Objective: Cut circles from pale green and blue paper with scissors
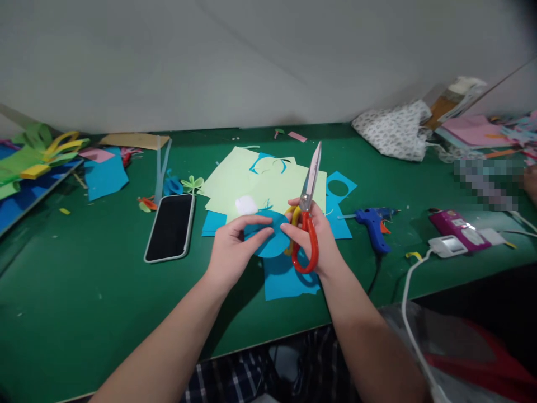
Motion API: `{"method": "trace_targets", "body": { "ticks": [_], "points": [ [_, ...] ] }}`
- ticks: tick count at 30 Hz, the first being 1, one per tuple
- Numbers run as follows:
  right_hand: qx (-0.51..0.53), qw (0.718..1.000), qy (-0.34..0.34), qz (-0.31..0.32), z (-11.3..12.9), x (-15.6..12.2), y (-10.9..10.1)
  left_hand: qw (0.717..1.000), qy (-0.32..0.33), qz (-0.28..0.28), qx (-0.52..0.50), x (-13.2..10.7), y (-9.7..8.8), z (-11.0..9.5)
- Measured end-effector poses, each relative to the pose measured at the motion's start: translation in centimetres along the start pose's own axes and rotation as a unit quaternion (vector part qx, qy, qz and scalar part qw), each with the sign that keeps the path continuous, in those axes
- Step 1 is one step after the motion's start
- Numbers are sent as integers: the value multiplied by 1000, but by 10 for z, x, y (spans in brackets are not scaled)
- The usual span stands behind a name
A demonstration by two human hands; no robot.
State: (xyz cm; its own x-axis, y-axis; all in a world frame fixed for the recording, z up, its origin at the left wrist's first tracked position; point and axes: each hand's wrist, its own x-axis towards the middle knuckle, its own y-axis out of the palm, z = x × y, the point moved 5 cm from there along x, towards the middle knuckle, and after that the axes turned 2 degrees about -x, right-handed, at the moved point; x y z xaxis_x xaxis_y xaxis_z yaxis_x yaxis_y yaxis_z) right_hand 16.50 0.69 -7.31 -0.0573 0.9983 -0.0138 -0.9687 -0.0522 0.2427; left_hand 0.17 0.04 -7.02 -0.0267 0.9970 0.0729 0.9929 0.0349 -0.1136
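Pinching a blue paper disc (271, 246), left hand (232, 240) nearly closed, right hand (323, 238) gripping scissors (310, 183)

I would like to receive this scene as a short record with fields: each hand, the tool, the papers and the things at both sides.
Left hand: the left hand pinches a round blue paper
Right hand: the right hand holds scissors, its thumb at the paper's edge
Scissors: red and yellow handles, blades pointing away from the person
Papers beyond: pale green sheets; a blue piece with a round hole
To the left: phone, screen dark
To the right: blue glue gun
Surface: green table
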Motion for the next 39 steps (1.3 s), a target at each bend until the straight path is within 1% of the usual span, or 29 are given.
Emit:
{"method": "trace_targets", "body": {
  "ticks": [2,8,12,14,17,22,28,34,39],
  "points": [
    [6,1000,12,3,-2,-1,2,1000,-2,-7,-7,0,-1,2],
    [-21,999,22,27,0,-5,4,1000,-8,5,-1,2,2,1],
    [-60,994,53,77,3,-12,-4,1000,-10,-3,6,3,-2,-5],
    [-103,989,63,86,2,-18,-11,1000,-7,-6,8,2,-5,-9],
    [-159,976,89,115,-3,-29,-18,1000,9,-7,14,-1,-8,-17],
    [-186,963,113,156,-2,-45,-21,999,29,-13,11,-5,-12,-24],
    [-248,948,124,155,3,-49,-20,999,32,-7,8,-6,-12,-24],
    [-248,946,127,162,6,-48,-16,999,31,-12,12,-6,-12,-27],
    [-246,946,133,164,5,-48,-17,999,36,-14,18,-6,-12,-27]
  ]
}}
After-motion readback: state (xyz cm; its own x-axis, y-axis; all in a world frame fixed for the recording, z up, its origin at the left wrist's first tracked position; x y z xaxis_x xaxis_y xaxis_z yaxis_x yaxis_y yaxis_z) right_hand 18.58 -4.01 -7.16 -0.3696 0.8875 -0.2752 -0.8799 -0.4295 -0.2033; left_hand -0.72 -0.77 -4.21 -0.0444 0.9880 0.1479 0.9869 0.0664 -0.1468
